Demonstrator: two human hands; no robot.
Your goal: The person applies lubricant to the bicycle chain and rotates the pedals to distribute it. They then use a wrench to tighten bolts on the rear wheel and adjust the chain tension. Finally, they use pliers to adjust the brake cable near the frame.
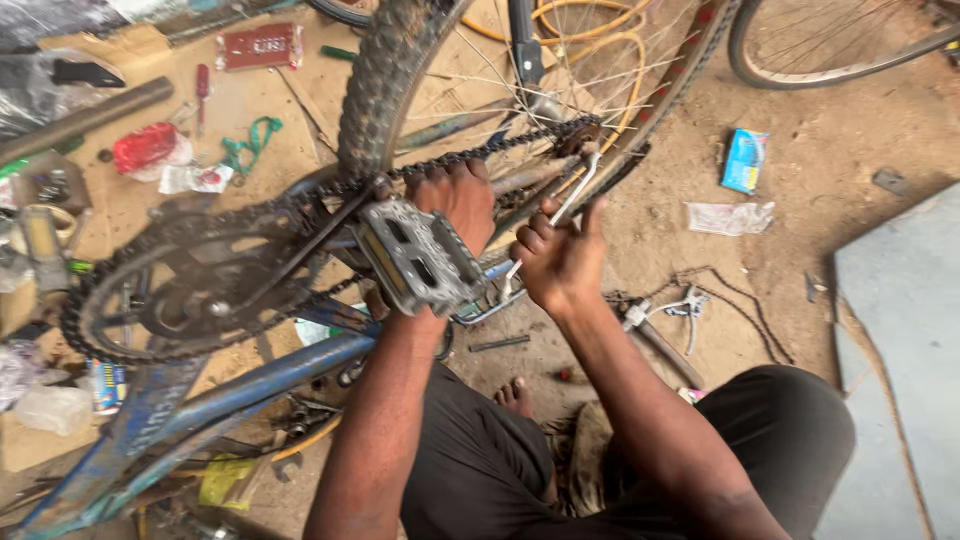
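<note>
Spanner (572, 195) is sitting at the rear hub beside the chain (470, 155), right hand (560, 262) closing tight round it; left hand (458, 200) is gripping the frame stay. Slipping could drive knuckles into spokes (480, 85).

a blue packet (745, 159) lies on the dirt floor (850, 130), a crumpled clear wrapper (729, 217) just beside it. a second wheel's rim (830, 55) shows at top right. on the cardboard (240, 100) sit a red-handled screwdriver (202, 88), a green strap (250, 142) and a red bundle (146, 147). a grey slab (905, 330) lies right.
</note>
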